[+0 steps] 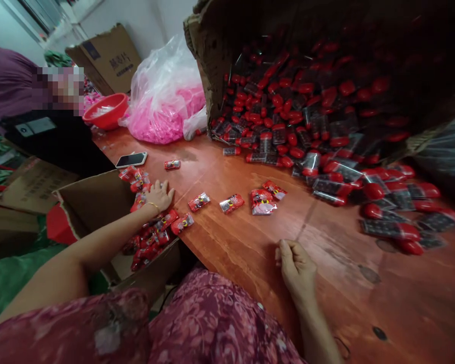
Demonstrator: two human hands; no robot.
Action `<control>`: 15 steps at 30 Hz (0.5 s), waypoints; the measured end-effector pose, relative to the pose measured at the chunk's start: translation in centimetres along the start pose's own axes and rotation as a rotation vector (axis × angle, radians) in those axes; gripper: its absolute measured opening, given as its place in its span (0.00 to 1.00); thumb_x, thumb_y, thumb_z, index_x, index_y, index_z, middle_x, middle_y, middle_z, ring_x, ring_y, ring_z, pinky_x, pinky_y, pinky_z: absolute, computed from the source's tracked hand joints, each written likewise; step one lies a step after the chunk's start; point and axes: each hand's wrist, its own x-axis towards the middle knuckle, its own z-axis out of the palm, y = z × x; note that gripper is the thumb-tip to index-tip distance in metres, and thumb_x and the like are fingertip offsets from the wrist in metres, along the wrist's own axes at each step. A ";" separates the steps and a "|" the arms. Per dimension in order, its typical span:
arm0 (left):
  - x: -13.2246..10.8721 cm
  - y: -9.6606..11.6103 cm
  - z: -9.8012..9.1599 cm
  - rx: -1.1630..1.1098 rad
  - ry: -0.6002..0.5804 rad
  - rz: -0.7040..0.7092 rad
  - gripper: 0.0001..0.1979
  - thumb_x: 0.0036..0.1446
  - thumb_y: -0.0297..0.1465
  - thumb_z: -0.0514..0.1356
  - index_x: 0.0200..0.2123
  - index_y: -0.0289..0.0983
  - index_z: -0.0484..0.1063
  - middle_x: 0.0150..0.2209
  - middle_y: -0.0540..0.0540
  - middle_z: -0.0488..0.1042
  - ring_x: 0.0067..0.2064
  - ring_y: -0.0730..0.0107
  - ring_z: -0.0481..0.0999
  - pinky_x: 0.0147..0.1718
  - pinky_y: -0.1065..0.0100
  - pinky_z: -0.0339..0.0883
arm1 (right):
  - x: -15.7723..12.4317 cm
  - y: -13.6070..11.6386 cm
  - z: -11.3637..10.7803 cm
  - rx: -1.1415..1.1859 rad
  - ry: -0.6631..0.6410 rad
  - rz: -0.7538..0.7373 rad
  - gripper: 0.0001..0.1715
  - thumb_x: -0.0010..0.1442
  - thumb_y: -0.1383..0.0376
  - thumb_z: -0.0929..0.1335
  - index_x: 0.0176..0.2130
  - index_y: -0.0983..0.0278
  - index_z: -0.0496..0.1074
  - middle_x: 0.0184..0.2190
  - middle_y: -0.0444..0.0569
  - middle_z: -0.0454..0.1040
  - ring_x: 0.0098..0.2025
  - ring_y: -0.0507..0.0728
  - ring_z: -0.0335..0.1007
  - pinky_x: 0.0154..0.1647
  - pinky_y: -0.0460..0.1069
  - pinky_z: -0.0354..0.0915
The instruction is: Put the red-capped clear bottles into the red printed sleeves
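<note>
I can make out dark Chinese characters printed on the cardboard carton (108, 58) behind the red plastic bowl (105, 111), but can't read them with certainty. The print on the red-labelled packets (231, 203) beyond that bowl is too small to read.

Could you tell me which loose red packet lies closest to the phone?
It is the lone red packet just right of the smartphone; unlike the other loose packets, which lie further down the table near the left hand, it sits by itself.

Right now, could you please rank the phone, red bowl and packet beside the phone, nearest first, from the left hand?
From the left hand:
1. Red packet, ahead on the table.
2. Phone, ahead and leftward.
3. Red bowl, farthest, at the table's end.
</note>
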 end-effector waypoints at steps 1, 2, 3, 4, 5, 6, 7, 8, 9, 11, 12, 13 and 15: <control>-0.6 -1.4 0.3 0.024 -0.007 -0.025 0.30 0.59 0.42 0.40 0.61 0.33 0.54 0.61 0.32 0.56 0.58 0.46 0.60 0.53 0.48 0.53 | 0.0 -0.1 0.0 -0.004 0.003 -0.005 0.24 0.57 0.48 0.62 0.23 0.64 0.65 0.14 0.40 0.62 0.15 0.48 0.58 0.16 0.43 0.57; -1.1 -2.7 0.5 0.050 -0.013 -0.042 0.30 0.59 0.41 0.40 0.60 0.32 0.55 0.61 0.31 0.56 0.59 0.46 0.60 0.53 0.47 0.53 | 0.0 -0.1 0.0 -0.008 0.004 -0.012 0.24 0.57 0.48 0.62 0.23 0.64 0.65 0.14 0.40 0.62 0.15 0.48 0.58 0.16 0.43 0.57; -1.6 -4.0 0.6 0.077 -0.018 -0.059 0.30 0.59 0.40 0.40 0.60 0.32 0.56 0.61 0.31 0.56 0.59 0.45 0.58 0.53 0.46 0.53 | -0.1 -0.2 0.0 -0.011 0.004 -0.019 0.24 0.57 0.48 0.62 0.23 0.63 0.65 0.14 0.40 0.62 0.15 0.48 0.58 0.16 0.43 0.57; -1.9 -5.1 0.5 0.105 -0.016 -0.073 0.29 0.59 0.40 0.41 0.59 0.31 0.58 0.61 0.30 0.56 0.60 0.43 0.57 0.52 0.44 0.52 | -0.1 -0.3 0.0 -0.014 0.002 -0.027 0.24 0.57 0.48 0.62 0.23 0.63 0.65 0.14 0.40 0.62 0.15 0.48 0.58 0.16 0.43 0.57; -2.0 -5.9 0.2 0.129 -0.002 -0.082 0.29 0.58 0.39 0.42 0.58 0.31 0.60 0.62 0.28 0.55 0.61 0.41 0.56 0.52 0.42 0.51 | -0.1 -0.3 0.0 -0.018 -0.001 -0.035 0.23 0.58 0.48 0.62 0.23 0.63 0.65 0.14 0.40 0.62 0.15 0.48 0.58 0.16 0.43 0.57; -2.2 -6.3 -0.2 0.142 0.027 -0.080 0.29 0.58 0.39 0.43 0.57 0.30 0.61 0.62 0.28 0.53 0.61 0.39 0.54 0.52 0.40 0.50 | 0.0 -0.3 0.0 -0.022 -0.006 -0.043 0.23 0.58 0.49 0.61 0.23 0.63 0.65 0.14 0.40 0.62 0.15 0.48 0.57 0.16 0.43 0.57; -2.2 -6.2 -0.7 0.141 0.072 -0.056 0.29 0.58 0.40 0.43 0.57 0.29 0.60 0.63 0.27 0.51 0.62 0.38 0.53 0.53 0.40 0.49 | 0.0 -0.4 0.1 -0.026 -0.012 -0.051 0.23 0.58 0.49 0.61 0.23 0.63 0.64 0.14 0.40 0.62 0.15 0.48 0.57 0.16 0.43 0.56; -2.2 -5.6 -1.3 0.127 0.121 -0.002 0.30 0.58 0.41 0.43 0.58 0.29 0.59 0.63 0.26 0.50 0.62 0.39 0.52 0.54 0.41 0.48 | 0.1 -0.3 0.1 -0.031 -0.018 -0.057 0.23 0.59 0.50 0.61 0.23 0.63 0.64 0.14 0.39 0.62 0.15 0.48 0.57 0.16 0.43 0.56; -2.3 -4.5 -1.8 0.101 0.167 0.087 0.31 0.58 0.42 0.43 0.59 0.28 0.58 0.63 0.26 0.49 0.63 0.41 0.51 0.55 0.43 0.47 | 0.1 -0.3 0.1 -0.038 -0.023 -0.061 0.23 0.59 0.50 0.61 0.23 0.63 0.64 0.14 0.39 0.62 0.15 0.48 0.57 0.17 0.43 0.56; -2.6 -1.2 -2.5 0.039 0.215 0.354 0.33 0.58 0.45 0.44 0.60 0.29 0.56 0.64 0.28 0.49 0.64 0.47 0.50 0.57 0.48 0.47 | 0.2 -0.3 0.3 -0.051 -0.025 -0.064 0.22 0.60 0.51 0.60 0.23 0.63 0.64 0.14 0.39 0.61 0.16 0.48 0.56 0.17 0.43 0.56; -3.0 0.7 -2.5 0.012 0.214 0.510 0.34 0.57 0.46 0.44 0.60 0.30 0.56 0.64 0.29 0.49 0.64 0.49 0.50 0.58 0.49 0.47 | 0.2 -0.3 0.4 -0.055 -0.023 -0.065 0.22 0.60 0.52 0.60 0.23 0.63 0.64 0.14 0.39 0.60 0.16 0.48 0.56 0.17 0.43 0.55; -3.3 2.3 -2.3 -0.005 0.212 0.656 0.35 0.56 0.48 0.46 0.60 0.32 0.56 0.64 0.31 0.50 0.64 0.50 0.50 0.58 0.48 0.47 | 0.2 -0.3 0.4 -0.056 -0.021 -0.068 0.21 0.60 0.52 0.59 0.23 0.62 0.63 0.14 0.39 0.60 0.16 0.48 0.56 0.18 0.43 0.55; -3.8 4.6 -1.4 -0.029 0.222 0.857 0.34 0.55 0.50 0.47 0.59 0.36 0.59 0.63 0.34 0.54 0.64 0.49 0.51 0.58 0.48 0.48 | 0.2 -0.4 0.6 -0.051 -0.021 -0.069 0.20 0.60 0.54 0.59 0.23 0.62 0.63 0.15 0.39 0.59 0.17 0.48 0.56 0.19 0.43 0.56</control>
